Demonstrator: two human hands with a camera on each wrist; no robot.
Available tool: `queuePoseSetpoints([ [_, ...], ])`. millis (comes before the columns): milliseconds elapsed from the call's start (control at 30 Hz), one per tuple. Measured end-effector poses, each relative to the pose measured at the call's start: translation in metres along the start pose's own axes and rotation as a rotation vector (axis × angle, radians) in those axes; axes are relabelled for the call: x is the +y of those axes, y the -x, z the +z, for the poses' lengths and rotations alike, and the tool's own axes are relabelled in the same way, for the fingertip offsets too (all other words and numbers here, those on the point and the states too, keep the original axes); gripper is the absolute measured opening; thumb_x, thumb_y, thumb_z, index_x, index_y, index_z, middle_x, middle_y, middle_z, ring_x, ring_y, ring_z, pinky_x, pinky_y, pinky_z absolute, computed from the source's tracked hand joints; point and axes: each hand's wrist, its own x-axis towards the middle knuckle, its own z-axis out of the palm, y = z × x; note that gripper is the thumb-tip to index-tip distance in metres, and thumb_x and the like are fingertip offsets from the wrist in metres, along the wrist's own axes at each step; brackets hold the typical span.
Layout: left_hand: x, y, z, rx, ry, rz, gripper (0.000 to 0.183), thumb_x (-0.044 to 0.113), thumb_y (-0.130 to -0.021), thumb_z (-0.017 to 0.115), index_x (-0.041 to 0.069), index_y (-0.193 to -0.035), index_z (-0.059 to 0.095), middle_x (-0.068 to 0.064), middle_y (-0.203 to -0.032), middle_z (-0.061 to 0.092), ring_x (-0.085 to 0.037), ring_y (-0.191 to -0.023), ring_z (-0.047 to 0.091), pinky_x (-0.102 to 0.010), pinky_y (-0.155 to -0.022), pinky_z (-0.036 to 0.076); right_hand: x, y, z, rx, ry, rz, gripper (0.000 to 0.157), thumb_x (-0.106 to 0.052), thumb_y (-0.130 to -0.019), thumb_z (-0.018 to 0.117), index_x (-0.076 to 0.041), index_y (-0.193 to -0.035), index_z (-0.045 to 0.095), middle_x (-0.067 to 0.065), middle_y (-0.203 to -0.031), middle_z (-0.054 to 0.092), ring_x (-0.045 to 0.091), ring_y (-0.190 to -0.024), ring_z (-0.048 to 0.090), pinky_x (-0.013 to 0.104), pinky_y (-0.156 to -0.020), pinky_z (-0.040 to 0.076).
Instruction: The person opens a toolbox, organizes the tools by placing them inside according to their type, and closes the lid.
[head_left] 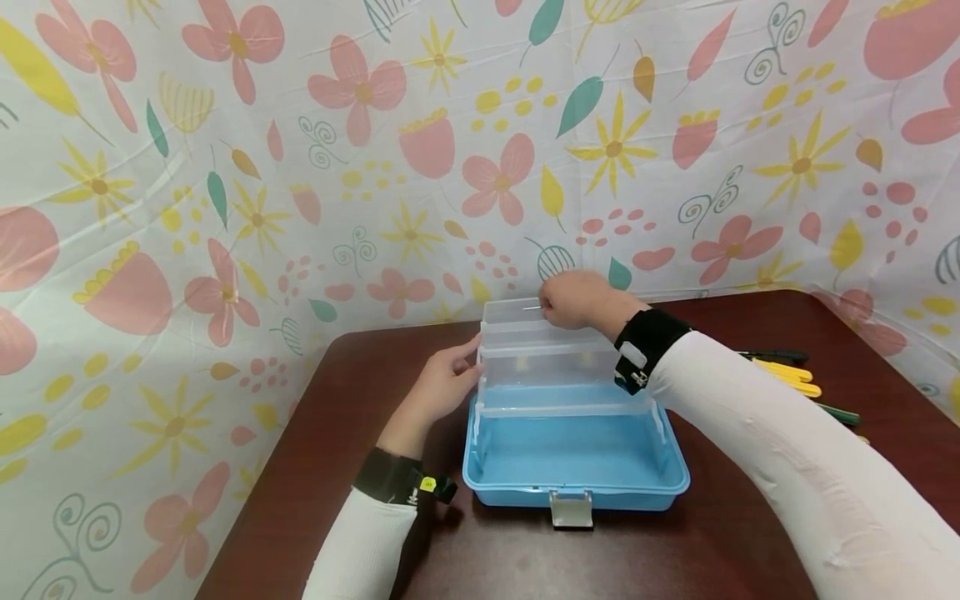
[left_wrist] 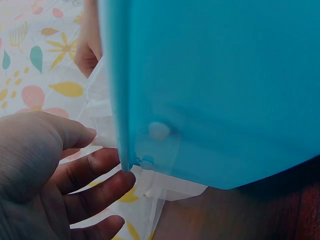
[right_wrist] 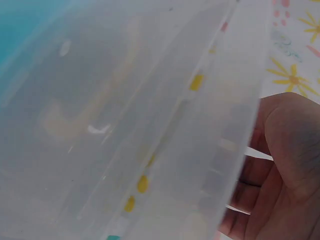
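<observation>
Light blue box (head_left: 573, 454), floral backdrop (head_left: 450, 179)

A white cloth with a printed pattern (head_left: 450, 192) hangs like a wall on the far side and on the left side. Its print shows pink flowers (head_left: 363, 92), yellow star-shaped flowers (head_left: 613, 150) and teal leaves (head_left: 581, 107), and a few soft creases are visible. In front of it stands a dark reddish-brown table (head_left: 375, 367) with a smooth surface and rounded far corners. The light is bright, and a pale shine lies on the table's near part.
</observation>
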Motion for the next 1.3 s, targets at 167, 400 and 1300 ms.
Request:
queuePoseSetpoints([
  [167,0.002,-0.001,0.0,-0.005,-0.001,0.012,0.057,0.028,-0.104,0.061,0.027,-0.158,0.043,-0.008,-0.074,0.066,-0.022,-0.058,0.056,-0.033,-0.056,0.052,-0.003,0.007,-0.005,-0.049,-0.048,-0.008,0.021,-0.026,-0.1,0.058,-0.016,-0.101,0.076,0.003,-0.096,0.074,0.021,-0.084,0.064,0.037,-0.074,0.052],
  [400,0.002,-0.002,0.0,-0.007,0.001,0.015,0.057,0.027,-0.104,0.061,0.027,-0.158,0.043,-0.005,-0.068,0.06,-0.021,-0.055,0.054,-0.033,-0.055,0.051,-0.009,0.024,-0.01,-0.066,-0.113,-0.018,0.041,-0.045,-0.101,0.06,-0.015,-0.126,0.072,0.005,-0.125,0.073,0.026,-0.114,0.067,0.049,-0.101,0.053],
  [1300,0.0,-0.002,0.0,-0.007,0.007,-0.006,0.057,0.031,-0.104,0.06,0.031,-0.158,0.041,-0.009,-0.073,0.063,-0.025,-0.059,0.056,-0.035,-0.057,0.052,0.044,0.118,-0.03,0.118,-0.234,-0.02,0.034,-0.031,-0.101,0.066,-0.013,-0.129,0.07,0.007,-0.126,0.072,0.025,-0.107,0.07,0.052,-0.094,0.056],
])
